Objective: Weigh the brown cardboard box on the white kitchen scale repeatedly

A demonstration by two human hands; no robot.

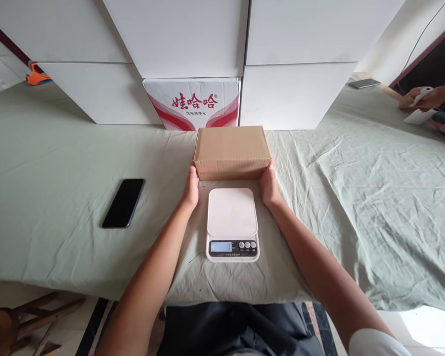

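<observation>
Both forearms run up from the bottom edge, past the scale (232,224) at centre frame, to the box (232,152) just above it. Left hand (191,189) presses flat on the box's left end, right hand (269,187) on its right end, so the box is clamped between open palms, its long axis lying across the frame. Phone (123,202) lies centre left on the cloth (52,207), well apart.

Matt cardboard box (230,151), creased cloth (59,163)
</observation>
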